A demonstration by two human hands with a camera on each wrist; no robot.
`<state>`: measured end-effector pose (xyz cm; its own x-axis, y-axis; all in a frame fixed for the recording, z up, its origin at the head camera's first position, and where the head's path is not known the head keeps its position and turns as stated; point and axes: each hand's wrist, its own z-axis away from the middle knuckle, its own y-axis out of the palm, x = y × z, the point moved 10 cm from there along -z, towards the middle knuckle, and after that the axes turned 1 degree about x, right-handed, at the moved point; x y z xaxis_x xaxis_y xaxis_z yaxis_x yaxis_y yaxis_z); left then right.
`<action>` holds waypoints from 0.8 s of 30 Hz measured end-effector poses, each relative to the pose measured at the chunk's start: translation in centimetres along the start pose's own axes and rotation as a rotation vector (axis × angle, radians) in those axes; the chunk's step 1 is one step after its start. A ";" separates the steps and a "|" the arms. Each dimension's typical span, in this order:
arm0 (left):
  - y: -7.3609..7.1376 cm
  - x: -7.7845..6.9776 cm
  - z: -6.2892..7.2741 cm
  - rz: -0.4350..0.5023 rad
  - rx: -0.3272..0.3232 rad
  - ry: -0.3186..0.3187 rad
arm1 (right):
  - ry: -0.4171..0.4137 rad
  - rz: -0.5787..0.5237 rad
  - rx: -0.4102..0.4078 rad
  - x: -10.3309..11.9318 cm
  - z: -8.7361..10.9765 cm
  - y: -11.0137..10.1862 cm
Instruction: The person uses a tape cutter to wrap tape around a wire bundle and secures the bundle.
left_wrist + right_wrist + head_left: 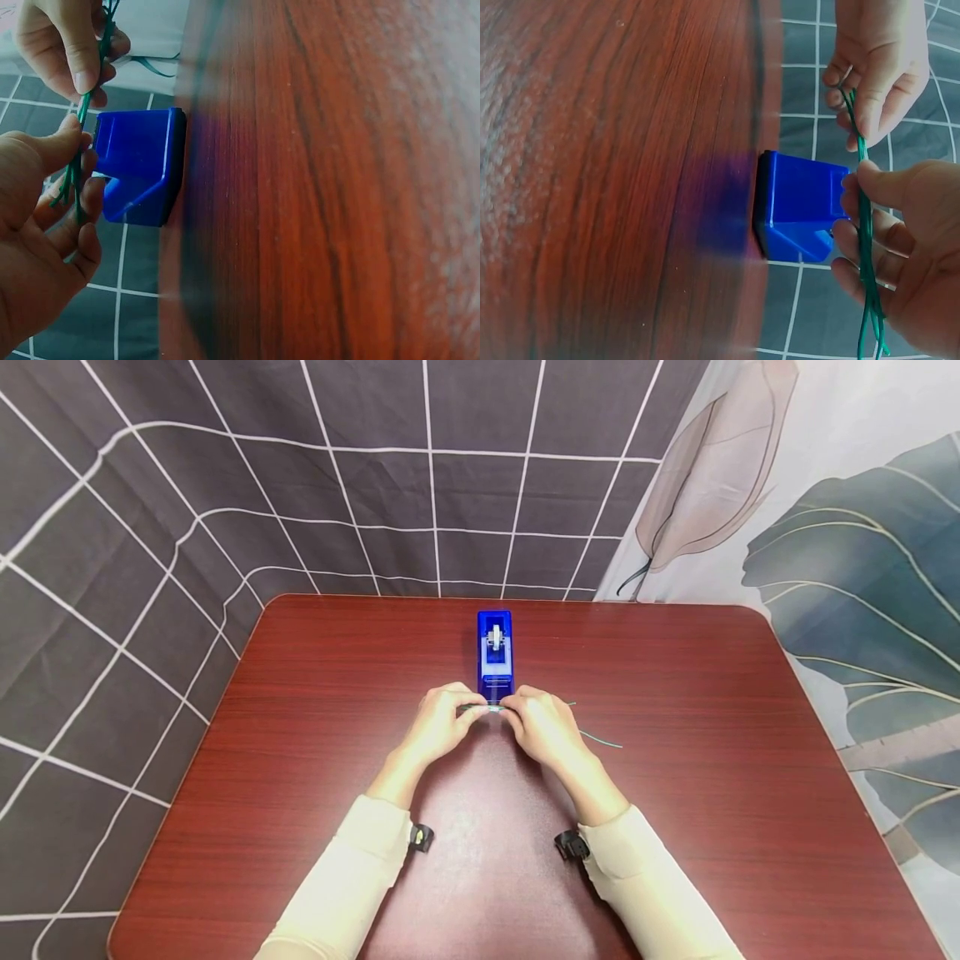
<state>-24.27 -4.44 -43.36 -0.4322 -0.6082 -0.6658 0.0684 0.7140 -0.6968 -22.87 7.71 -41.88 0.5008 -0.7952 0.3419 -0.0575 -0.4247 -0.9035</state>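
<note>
A bundle of thin green strands (865, 240) runs between both hands, just in front of a blue tape dispenser (486, 664). My left hand (438, 724) pinches one part of the bundle between thumb and fingers. Close beside it, my right hand (545, 727) pinches the bundle too, leaving a short stretch between the fingertips. Loose ends stick out past each hand; in the head view one long strand (602, 741) trails to the right. Fingers cover much of the bundle in the head view. The dispenser stands upright, its near end right behind the fingertips.
The reddish-brown wooden table (315, 693) spreads around the hands. Behind and left of it hangs a dark grey curtain (480, 485) with a white grid; a leaf-patterned curtain (862, 568) hangs at the right. Dark straps (422, 837) sit at the sleeve cuffs.
</note>
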 end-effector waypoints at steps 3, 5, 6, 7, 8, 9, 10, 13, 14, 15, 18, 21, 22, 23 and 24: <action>0.0 0.1 0.0 0.003 0.001 -0.015 | -0.008 0.006 -0.014 0.0 0.0 -0.1; 0.0 0.1 -0.1 0.004 0.002 -0.024 | -0.008 0.009 -0.021 -0.1 0.0 -0.1; 0.0 0.1 -0.1 0.003 0.003 -0.027 | -0.008 0.010 -0.023 -0.1 0.0 -0.1; 0.0 0.2 -0.1 0.004 0.004 -0.032 | -0.007 0.012 -0.025 -0.1 0.0 -0.1; 0.0 0.2 -0.1 0.003 0.004 -0.037 | -0.006 0.011 -0.027 -0.1 0.0 -0.2; 0.0 0.3 -0.1 0.003 0.004 -0.041 | -0.005 0.012 -0.028 -0.1 0.0 -0.1; 0.0 0.3 -0.1 0.003 0.003 -0.045 | -0.003 0.012 -0.028 -0.1 0.0 -0.1; 0.0 0.5 -0.2 0.008 0.001 -0.053 | 0.001 0.013 -0.032 -0.2 0.0 -0.1; 0.0 0.5 -0.2 0.010 0.000 -0.054 | 0.000 0.013 -0.036 -0.2 0.0 -0.1; 0.1 0.5 -0.2 0.010 -0.001 -0.053 | -0.003 0.015 -0.041 -0.2 0.0 -0.1; 0.1 0.8 -0.2 0.020 -0.008 -0.056 | -0.021 0.013 -0.059 -0.2 -0.1 -0.2; 0.1 1.0 -0.1 0.048 -0.017 -0.071 | -0.040 0.004 -0.063 -0.1 -0.1 -0.3; 0.1 1.1 -0.1 0.060 -0.020 -0.075 | -0.043 0.001 -0.058 -0.1 -0.1 -0.3; 0.1 1.2 -0.1 0.073 -0.023 -0.078 | -0.043 -0.001 -0.049 -0.2 -0.2 -0.2; 0.2 1.2 -0.1 0.081 -0.024 -0.081 | -0.040 -0.005 -0.036 -0.2 -0.2 -0.1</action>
<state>-24.88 -5.03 -44.26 -0.3524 -0.5735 -0.7395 0.0784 0.7694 -0.6340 -23.14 7.83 -41.78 0.5354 -0.7752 0.3352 -0.0854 -0.4446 -0.8916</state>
